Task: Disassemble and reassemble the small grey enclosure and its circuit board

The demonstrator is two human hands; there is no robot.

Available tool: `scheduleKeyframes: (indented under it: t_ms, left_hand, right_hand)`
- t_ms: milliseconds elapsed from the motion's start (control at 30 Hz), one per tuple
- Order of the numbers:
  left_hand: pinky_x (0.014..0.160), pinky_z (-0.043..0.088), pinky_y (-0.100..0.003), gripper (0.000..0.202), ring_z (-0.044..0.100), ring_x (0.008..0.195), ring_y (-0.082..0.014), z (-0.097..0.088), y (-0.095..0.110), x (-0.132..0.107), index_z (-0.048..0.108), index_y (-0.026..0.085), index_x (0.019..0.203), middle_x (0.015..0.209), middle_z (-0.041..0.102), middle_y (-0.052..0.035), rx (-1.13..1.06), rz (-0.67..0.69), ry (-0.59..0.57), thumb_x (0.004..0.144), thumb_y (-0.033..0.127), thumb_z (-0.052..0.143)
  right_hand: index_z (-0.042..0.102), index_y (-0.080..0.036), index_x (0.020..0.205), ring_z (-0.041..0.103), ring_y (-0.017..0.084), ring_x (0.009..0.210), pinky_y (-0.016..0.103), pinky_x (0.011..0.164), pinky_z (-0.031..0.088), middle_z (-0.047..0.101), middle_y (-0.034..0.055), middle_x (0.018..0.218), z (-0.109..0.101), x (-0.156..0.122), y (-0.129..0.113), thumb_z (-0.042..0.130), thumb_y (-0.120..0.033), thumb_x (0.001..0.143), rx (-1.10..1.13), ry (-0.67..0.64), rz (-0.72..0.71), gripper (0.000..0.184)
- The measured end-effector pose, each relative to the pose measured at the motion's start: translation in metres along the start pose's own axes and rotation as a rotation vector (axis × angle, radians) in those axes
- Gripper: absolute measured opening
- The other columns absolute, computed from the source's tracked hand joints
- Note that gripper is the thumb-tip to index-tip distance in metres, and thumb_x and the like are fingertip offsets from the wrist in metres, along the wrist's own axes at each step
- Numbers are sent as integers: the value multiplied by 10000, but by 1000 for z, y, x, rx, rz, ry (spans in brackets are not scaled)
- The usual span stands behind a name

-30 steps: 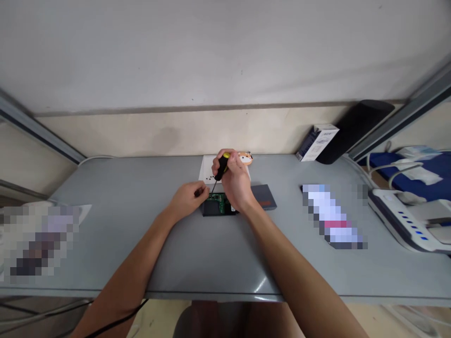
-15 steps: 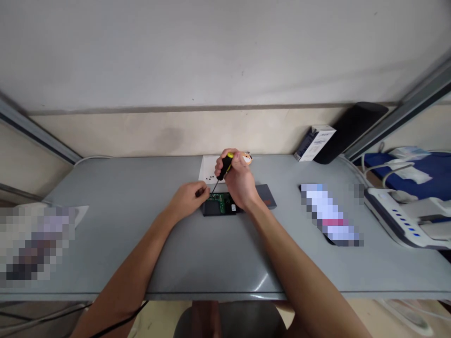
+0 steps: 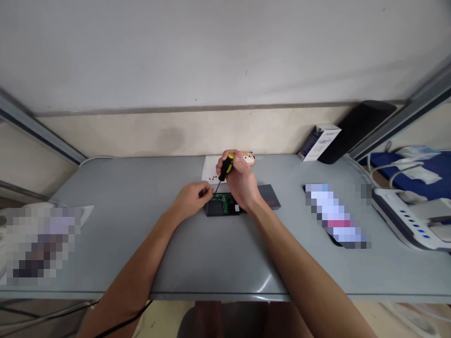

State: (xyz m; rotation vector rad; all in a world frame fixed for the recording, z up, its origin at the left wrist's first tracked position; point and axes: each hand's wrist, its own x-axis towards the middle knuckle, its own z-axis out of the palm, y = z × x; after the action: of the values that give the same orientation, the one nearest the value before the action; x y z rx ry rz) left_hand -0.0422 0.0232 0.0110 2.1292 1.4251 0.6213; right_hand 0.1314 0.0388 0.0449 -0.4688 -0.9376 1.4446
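Observation:
My right hand (image 3: pixel 243 183) is closed around the black and yellow handle of a screwdriver (image 3: pixel 226 168). Its thin shaft slants down to the upper left part of a green circuit board (image 3: pixel 225 199), set in a flat dark casing (image 3: pixel 214 208). My left hand (image 3: pixel 192 201) rests at the casing's left corner, fingers curled and pinched close beside the screwdriver tip. What lies between those fingertips, if anything, is hidden. Behind the casing, several tiny dark screws (image 3: pixel 213 178) lie on a white sheet (image 3: pixel 210 164). My right wrist covers part of the casing's right side.
Right of the casing lies a dark grey flat cover (image 3: pixel 269 193), with an orange-and-white animal-shaped item (image 3: pixel 248 158) behind. Farther right are a blurred-out phone (image 3: pixel 336 211), a white box (image 3: pixel 322 141), a black cylinder (image 3: pixel 357 131) and a power strip (image 3: pixel 405 218). Blurred papers (image 3: pixel 52 239) lie left.
The whole scene has shifted slightly to the right as the camera turned. Both hands keep nearly the same pose, with the screwdriver still touching down at the board's upper left.

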Motion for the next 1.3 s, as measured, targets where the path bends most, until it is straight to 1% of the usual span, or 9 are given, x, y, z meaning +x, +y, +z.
scheduleKeyframes:
  t_ms: [200,367,567,667,767,900,1033,1167,1300]
  left_hand:
    - [603,312,-274,337,411,599,-131,-2,1,-1,431,210,667,622,472,37,-5,-5,-6,946,390,487]
    - [601,315,-276,338,421,605,-133,-2,2,0,418,211,662,625,483,34,2,-14,1,944,378,499]
    - [625,316,-283,339,410,607,-133,-3,3,0,416,212,664,629,472,32,-9,-10,-14,935,408,477]
    - [624,312,-283,340,401,604,-132,-3,4,0,413,214,670,629,464,33,-16,-10,-14,934,421,469]
    - [619,307,-284,345,398,602,-133,-3,4,0,416,214,670,626,458,33,-12,-13,-13,936,427,465]
    - [620,309,-284,347,406,605,-136,-2,4,1,417,213,664,619,457,33,8,-15,-8,943,413,466]
    - [623,317,-283,350,415,608,-138,-2,4,1,414,213,662,615,465,32,17,-11,-5,951,403,468]
    - [620,328,-278,335,438,615,-139,-2,3,1,427,213,667,613,484,31,23,-18,-8,953,378,487]
    - [609,324,-277,347,440,609,-136,-2,2,1,431,210,662,620,498,30,18,-11,-5,956,385,491]
  right_hand:
    - [546,-265,883,409,143,607,310,609,376,436,-37,654,4,1,-2,594,-718,935,47,50,11,458]
    - [433,-278,853,359,136,579,303,597,338,387,-67,625,0,-3,1,707,-622,898,63,39,6,442]
    - [507,-268,862,508,150,686,323,650,433,533,-12,779,-6,0,0,708,-607,910,29,20,4,397]
    - [577,-253,849,481,145,667,328,647,437,508,-5,762,-2,1,-4,681,-682,897,29,-2,44,444]
    - [575,-257,834,419,143,624,318,619,406,455,-19,684,3,-1,-6,622,-737,907,48,32,35,488]
    - [498,-274,854,372,142,590,303,597,372,427,-51,630,4,-4,-5,707,-670,880,52,65,28,448]
    - [468,-270,833,441,139,626,298,629,403,474,-43,678,-1,-3,-4,743,-589,890,65,25,26,425]
    - [573,-257,836,488,154,685,327,644,447,531,5,800,-1,0,-5,687,-677,894,32,15,34,439]
    - [573,-260,841,436,154,646,328,629,419,455,-12,712,4,-1,-7,617,-742,908,49,45,27,488]
